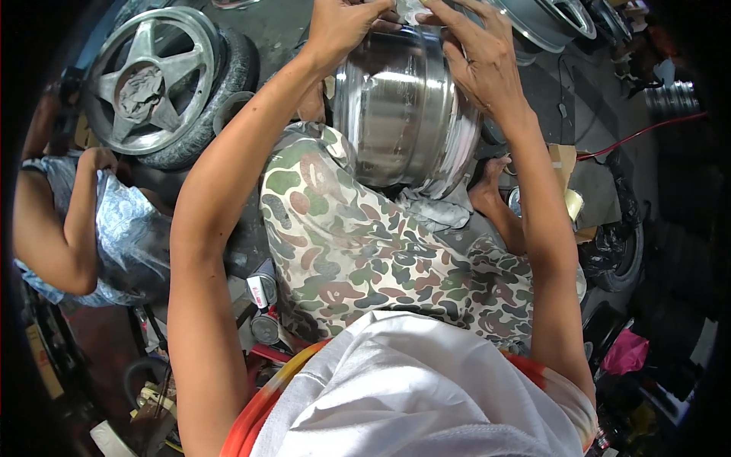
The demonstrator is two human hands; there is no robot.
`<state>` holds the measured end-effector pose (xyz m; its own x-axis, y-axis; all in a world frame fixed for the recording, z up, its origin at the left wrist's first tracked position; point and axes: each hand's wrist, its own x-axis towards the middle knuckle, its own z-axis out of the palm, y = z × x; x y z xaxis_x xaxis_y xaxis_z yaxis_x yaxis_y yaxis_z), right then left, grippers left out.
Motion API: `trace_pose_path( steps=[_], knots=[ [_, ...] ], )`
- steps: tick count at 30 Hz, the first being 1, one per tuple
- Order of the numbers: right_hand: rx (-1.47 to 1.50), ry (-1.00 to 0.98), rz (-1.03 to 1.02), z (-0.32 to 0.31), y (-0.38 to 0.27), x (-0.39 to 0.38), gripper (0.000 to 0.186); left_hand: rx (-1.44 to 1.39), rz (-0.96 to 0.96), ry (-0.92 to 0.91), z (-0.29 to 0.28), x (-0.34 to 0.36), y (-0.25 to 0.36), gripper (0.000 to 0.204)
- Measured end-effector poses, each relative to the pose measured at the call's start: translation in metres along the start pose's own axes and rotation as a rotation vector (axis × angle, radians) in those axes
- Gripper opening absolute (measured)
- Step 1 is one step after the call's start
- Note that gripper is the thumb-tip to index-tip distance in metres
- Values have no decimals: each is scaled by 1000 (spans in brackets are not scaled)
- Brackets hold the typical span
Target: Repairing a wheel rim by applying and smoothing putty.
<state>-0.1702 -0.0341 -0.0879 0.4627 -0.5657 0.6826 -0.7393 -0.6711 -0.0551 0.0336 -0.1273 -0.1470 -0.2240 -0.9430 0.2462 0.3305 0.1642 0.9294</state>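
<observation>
A polished metal wheel rim (392, 114) lies on its side at top centre, between my arms. My left hand (346, 23) is at its upper edge with fingers pressed together, what they hold mostly out of frame. My right hand (480, 57) is over the rim's upper right, its bent fingers at a small whitish piece (411, 11), cut off by the frame edge. A crumpled pale cloth (430, 209) lies under the rim, near my bare foot (487, 183). My camouflage-covered legs (358, 244) are below it.
A spoked wheel (190, 65) lies on tyres at upper left. Beside me sits a person (57, 221) in light blue. More rims (541, 23) are at upper right, with a red hose (640, 129), cardboard (563, 160) and black bags (609, 251) below. Cans (264, 324) stand by my left arm.
</observation>
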Motion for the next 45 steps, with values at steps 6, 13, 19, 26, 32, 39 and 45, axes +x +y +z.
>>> trace_pose_path(
  steps=[6, 13, 19, 26, 32, 39, 45],
  knots=[
    [374, 32, 412, -8, -22, -15, 59, -165, -54, 198, -5, 14, -4, 11],
    [386, 114, 314, 30, -30, -32, 67, -286, 19, 273, -19, 35, -18, 11],
    [-99, -58, 294, 44, -16, -18, 98, -277, -14, 242, -9, 20, -12, 13],
    [-119, -68, 338, 43, -20, -15, 96, -310, -10, 249, -9, 11, -7, 17],
    [-43, -88, 325, 34, -23, -23, 94, -229, 14, 229, -3, 1, -6, 19],
    [17, 29, 363, -22, -16, -60, 67, -120, -55, 114, 2, -33, 7, 18],
    [344, 71, 440, -30, -12, -101, 52, -63, -69, 78, -1, -38, 7, 16]
  ],
)
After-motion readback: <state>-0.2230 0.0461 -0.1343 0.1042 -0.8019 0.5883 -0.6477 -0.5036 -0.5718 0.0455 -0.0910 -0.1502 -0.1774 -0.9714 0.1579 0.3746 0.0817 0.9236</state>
